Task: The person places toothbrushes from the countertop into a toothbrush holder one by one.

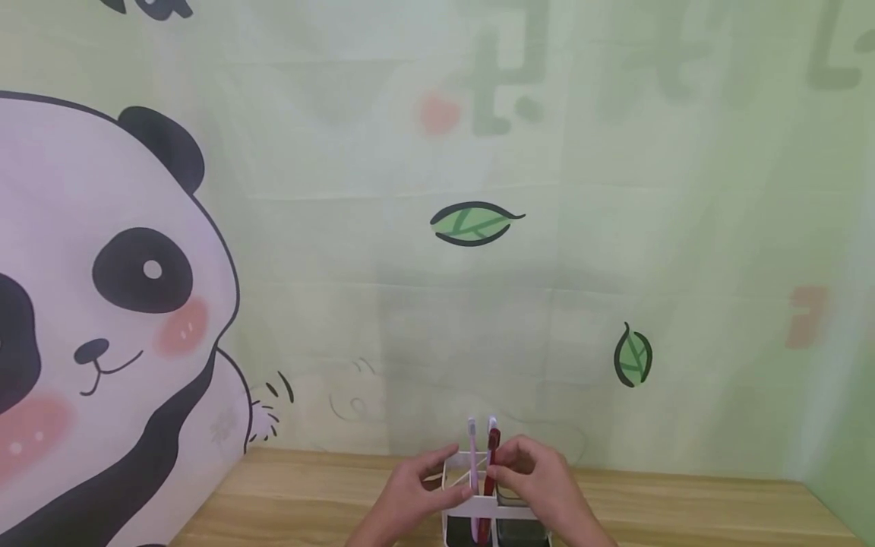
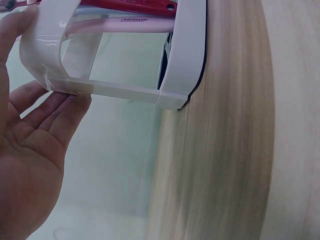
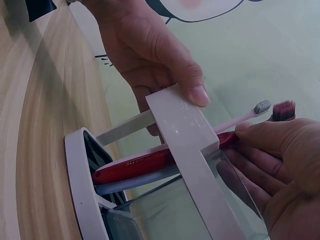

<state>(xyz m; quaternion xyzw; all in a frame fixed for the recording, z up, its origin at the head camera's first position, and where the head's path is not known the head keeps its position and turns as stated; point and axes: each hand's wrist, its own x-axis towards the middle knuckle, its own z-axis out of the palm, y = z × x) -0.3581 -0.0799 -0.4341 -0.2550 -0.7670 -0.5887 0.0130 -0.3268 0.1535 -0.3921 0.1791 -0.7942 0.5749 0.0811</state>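
Remotely, I saw my left hand [image 1: 410,494] gripping the white holder [image 1: 459,486] frame on the worktop [image 1: 287,494], right hand [image 1: 540,479] fingers pinching the red toothbrush [image 1: 493,444], pink toothbrush [image 1: 472,437] alongside.

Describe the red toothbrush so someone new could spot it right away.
On the wooden table below the panda wall stands a white holder. Two toothbrushes rise from it; the red toothbrush, pinched by the right hand, stands right of the pale pink toothbrush.

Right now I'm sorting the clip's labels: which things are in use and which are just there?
In use:
left hand
right hand
white holder
red toothbrush
pink toothbrush

Just there:
wooden table
panda wall picture
glass cup
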